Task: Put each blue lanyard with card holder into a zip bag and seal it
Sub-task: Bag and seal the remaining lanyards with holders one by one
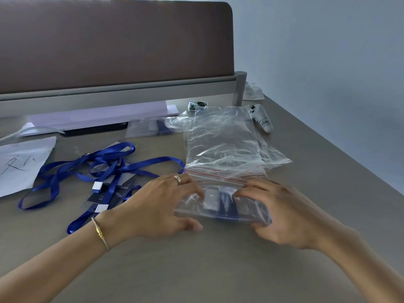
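Low in the middle of the frame, the left hand (162, 204) and right hand (282, 212) are both gripping a filled zip bag (220, 204) on the counter (196, 270), and trapped air or a bunched lanyard could be keeping its seal from closing fully.

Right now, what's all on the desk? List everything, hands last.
filled bag: one, clear, lanyard inside, front centre between both hands
empty bags: a stack, count unclear, clear with red zip lines, behind the filled bag
far bag: one, clear with something dark inside, centre back
lanyards: a tangled pile, count unclear, blue with clear card holders, left of centre
paper: one sheet, white with writing, far left
controller: one, white, labelled, back right
partition: one, brown, along the back
desk: grey
left hand: holds the filled bag's left end
right hand: holds its right end
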